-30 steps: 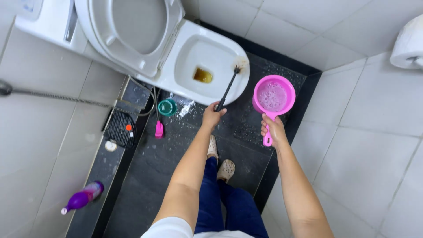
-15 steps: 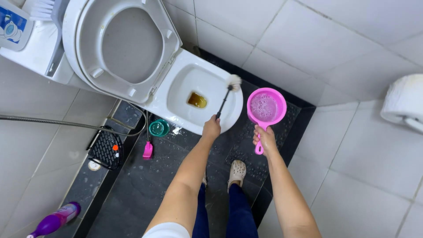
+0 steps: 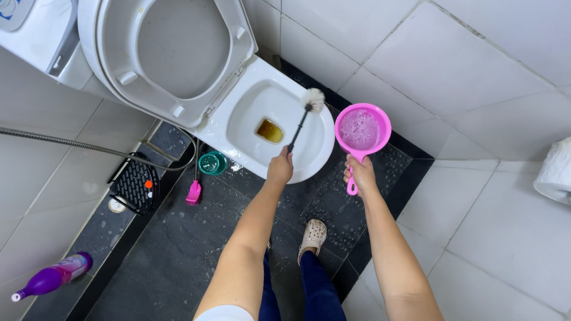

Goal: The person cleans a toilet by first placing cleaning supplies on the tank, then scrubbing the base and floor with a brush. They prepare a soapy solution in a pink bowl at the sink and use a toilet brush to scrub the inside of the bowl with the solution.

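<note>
- Over the toilet bowl (image 3: 315, 156), left hand (image 3: 280, 168) is clenching the brush (image 3: 313, 100); handle end hidden in the grip.
- Right of the bowl, right hand (image 3: 360, 175) is grasping the pink scoop (image 3: 362, 129), partly covering its handle.

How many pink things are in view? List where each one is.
2: a pink scoop held in the right hand beside the toilet, and a small pink brush on the dark floor.

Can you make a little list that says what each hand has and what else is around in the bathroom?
left hand: holds the toilet brush, bristles over the bowl rim
right hand: holds the pink scoop, foamy water inside
toilet: seat lid up, yellow-brown water in the bowl
floor: dark, wet, a purple bottle lying at its edge
wall: toilet paper roll
</note>
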